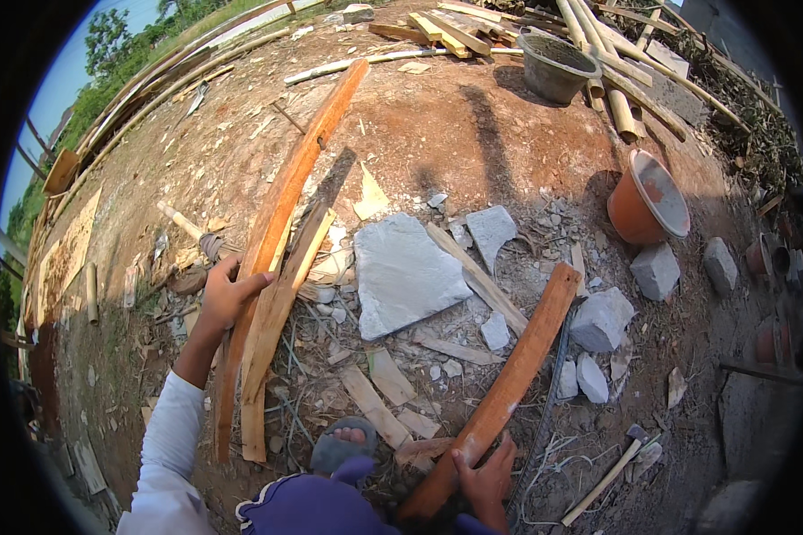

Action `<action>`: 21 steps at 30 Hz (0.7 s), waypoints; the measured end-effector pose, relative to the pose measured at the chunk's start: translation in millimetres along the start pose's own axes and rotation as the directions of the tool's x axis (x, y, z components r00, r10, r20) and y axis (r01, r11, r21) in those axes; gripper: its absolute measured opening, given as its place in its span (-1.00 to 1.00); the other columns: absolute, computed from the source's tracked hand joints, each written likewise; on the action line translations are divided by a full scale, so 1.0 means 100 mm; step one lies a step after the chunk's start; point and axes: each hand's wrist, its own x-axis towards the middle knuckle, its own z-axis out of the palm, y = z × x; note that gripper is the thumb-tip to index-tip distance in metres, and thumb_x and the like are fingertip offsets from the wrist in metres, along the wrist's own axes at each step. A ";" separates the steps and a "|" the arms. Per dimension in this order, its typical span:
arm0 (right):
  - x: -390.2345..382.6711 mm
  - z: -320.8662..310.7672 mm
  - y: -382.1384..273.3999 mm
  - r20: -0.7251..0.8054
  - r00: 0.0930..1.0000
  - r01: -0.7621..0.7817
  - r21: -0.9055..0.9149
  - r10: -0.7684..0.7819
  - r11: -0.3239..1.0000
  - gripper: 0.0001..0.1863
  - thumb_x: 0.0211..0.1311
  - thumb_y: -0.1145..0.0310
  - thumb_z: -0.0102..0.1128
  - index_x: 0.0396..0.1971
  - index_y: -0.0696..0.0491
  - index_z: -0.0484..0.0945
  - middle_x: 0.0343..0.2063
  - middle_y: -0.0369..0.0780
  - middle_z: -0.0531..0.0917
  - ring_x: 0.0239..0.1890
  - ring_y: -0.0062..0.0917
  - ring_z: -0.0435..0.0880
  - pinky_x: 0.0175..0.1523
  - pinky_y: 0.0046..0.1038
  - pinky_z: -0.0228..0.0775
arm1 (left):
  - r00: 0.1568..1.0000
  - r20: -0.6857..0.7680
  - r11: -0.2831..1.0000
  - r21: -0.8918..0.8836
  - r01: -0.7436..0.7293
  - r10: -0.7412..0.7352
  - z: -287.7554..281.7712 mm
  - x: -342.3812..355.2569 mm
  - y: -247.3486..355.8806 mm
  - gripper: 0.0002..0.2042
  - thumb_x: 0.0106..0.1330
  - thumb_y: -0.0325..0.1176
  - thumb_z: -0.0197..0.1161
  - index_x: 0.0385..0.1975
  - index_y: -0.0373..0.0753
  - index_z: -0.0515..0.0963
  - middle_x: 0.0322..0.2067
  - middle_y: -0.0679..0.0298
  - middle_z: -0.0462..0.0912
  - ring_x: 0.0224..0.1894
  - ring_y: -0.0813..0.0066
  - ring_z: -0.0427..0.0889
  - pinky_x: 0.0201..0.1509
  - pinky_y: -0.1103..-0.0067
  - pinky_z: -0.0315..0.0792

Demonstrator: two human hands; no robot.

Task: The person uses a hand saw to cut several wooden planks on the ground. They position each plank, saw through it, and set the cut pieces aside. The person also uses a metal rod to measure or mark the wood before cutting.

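Note:
My left hand point(227, 294) grips the edge of a long reddish wooden beam point(287, 192), thumb on the near face and fingers partly hidden. The beam slants up and away, and a long nail point(289, 119) sticks out of its side near the far end. A paler board point(287, 308) lies beside it. My right hand point(486, 477) is closed around the lower part of a second reddish plank point(517, 374), which slants to the upper right. Between the two timbers lies a flat grey stone slab point(409, 275).
Stone blocks point(601, 319), an orange bucket point(638, 209) and a hammer-like tool point(608, 473) are on the right. Farther off stand a grey bucket point(544, 76), bamboo poles point(616, 76) and stacked lumber point(446, 34). My sandalled foot point(341, 443) is near the lower middle, among wood scraps point(373, 406).

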 end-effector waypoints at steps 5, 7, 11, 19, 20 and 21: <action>0.02 0.17 -0.12 0.034 0.997 -0.072 -0.059 0.074 0.996 0.32 -0.03 -0.09 0.59 0.47 0.37 -0.08 0.19 0.24 0.35 0.26 0.18 0.40 0.33 -0.02 0.31 | 0.976 0.204 0.993 -0.077 0.093 -0.076 0.46 0.07 0.81 -0.65 0.32 -0.09 0.36 -0.12 -0.26 0.63 -0.38 0.39 0.58 -0.39 0.68 0.54 -0.40 0.68 0.48; 0.03 0.23 -0.07 0.037 0.997 -0.061 -0.068 0.063 0.996 0.34 -0.02 -0.06 0.58 0.48 0.39 -0.13 0.18 0.26 0.34 0.25 0.19 0.40 0.33 -0.02 0.31 | 0.965 0.246 0.988 -0.100 0.116 -0.088 0.76 0.08 1.00 -0.68 0.35 -0.11 0.35 -0.17 -0.26 0.62 -0.37 0.36 0.61 -0.40 0.66 0.57 -0.37 0.65 0.53; 0.03 0.30 0.05 -0.046 0.998 -0.029 0.061 0.032 0.998 0.22 -0.01 0.21 0.56 0.49 0.34 -0.11 0.23 0.25 0.33 0.30 0.15 0.38 0.40 -0.05 0.24 | 0.907 0.418 0.971 -0.194 0.142 -0.049 1.41 0.05 1.20 -0.65 0.32 -0.08 0.44 -0.21 -0.29 0.64 -0.39 0.39 0.58 -0.41 0.68 0.56 -0.39 0.64 0.55; -0.11 0.06 0.27 -0.099 0.985 -0.041 0.667 0.143 0.744 0.01 0.11 0.40 0.47 0.50 0.27 0.05 0.35 0.12 0.36 0.41 -0.12 0.37 0.49 -0.19 0.17 | 0.881 0.451 0.970 -0.241 -0.031 0.140 2.54 0.37 1.60 -0.53 0.20 -0.04 0.54 -0.21 -0.39 0.62 -0.43 0.31 0.59 -0.38 0.59 0.58 -0.34 0.53 0.45; -0.14 0.02 0.27 -0.111 0.986 -0.001 0.744 0.125 0.668 -0.01 0.12 0.41 0.47 0.49 0.28 0.07 0.35 0.11 0.36 0.42 -0.17 0.36 0.50 -0.23 0.15 | 0.884 0.448 0.974 -0.226 -0.029 0.130 2.68 0.41 1.65 -0.51 0.19 -0.04 0.55 -0.20 -0.39 0.61 -0.42 0.29 0.61 -0.37 0.58 0.59 -0.32 0.53 0.46; -0.14 0.01 0.26 -0.095 0.982 -0.042 0.731 0.163 0.681 -0.02 0.12 0.41 0.46 0.48 0.28 0.09 0.35 0.09 0.37 0.41 -0.18 0.37 0.49 -0.24 0.16 | 0.887 0.440 0.975 -0.220 -0.044 0.139 2.81 0.43 1.69 -0.49 0.17 -0.03 0.56 -0.19 -0.40 0.61 -0.41 0.27 0.62 -0.37 0.57 0.60 -0.30 0.52 0.47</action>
